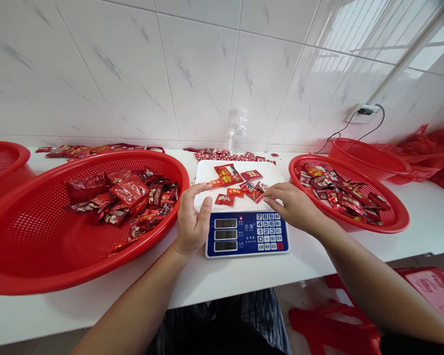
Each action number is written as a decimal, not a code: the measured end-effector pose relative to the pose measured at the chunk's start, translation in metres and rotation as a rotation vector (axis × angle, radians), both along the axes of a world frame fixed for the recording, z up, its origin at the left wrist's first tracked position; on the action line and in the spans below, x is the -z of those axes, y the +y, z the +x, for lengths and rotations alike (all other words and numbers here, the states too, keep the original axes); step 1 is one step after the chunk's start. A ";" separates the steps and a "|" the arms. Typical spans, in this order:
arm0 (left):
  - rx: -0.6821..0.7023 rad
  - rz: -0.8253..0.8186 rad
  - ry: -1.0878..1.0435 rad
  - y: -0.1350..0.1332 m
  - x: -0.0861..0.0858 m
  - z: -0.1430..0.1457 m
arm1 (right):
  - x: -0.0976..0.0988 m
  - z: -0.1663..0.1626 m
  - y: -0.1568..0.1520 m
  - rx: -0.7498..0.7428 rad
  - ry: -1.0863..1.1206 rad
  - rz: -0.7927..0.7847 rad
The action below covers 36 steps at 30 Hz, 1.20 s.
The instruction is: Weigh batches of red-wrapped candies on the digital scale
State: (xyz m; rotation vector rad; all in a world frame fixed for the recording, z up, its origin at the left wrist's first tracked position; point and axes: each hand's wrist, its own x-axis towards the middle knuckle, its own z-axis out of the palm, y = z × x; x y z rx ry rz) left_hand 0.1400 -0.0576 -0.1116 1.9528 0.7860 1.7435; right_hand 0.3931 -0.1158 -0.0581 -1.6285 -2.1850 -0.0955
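A blue-and-white electronic scale (pixel 246 234) stands on the white counter, its white pan (pixel 207 173) carrying several red snack packets (pixel 227 173). My left hand (pixel 191 219) hovers at the pan's left front corner, fingers spread, holding nothing. My right hand (pixel 295 207) rests at the pan's right front edge, its fingertips touching a red packet (pixel 262 188); the fingers are loosely curled. A large red basket (pixel 29 241) with a heap of red packets (pixel 124 199) sits to the left. Another red basket (pixel 399 222) with packets is on the right.
More red baskets stand at the far left (pixel 3 160) and the back right (pixel 370 158). Loose packets (pixel 229 156) and a clear bottle (pixel 240 133) lie by the tiled wall. A wall socket (pixel 366 113) with cables is at right. Red plastic stools (pixel 336 325) are below the counter.
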 end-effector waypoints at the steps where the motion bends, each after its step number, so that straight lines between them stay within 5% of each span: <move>1: 0.002 -0.002 -0.001 0.000 0.000 0.000 | 0.000 0.000 0.000 0.002 -0.006 -0.004; 29: -0.004 0.013 -0.003 0.000 -0.002 -0.001 | 0.019 0.018 0.039 0.218 -0.039 -0.107; 36: 0.003 0.012 -0.005 0.000 -0.003 -0.001 | 0.007 0.036 0.031 0.259 0.038 0.007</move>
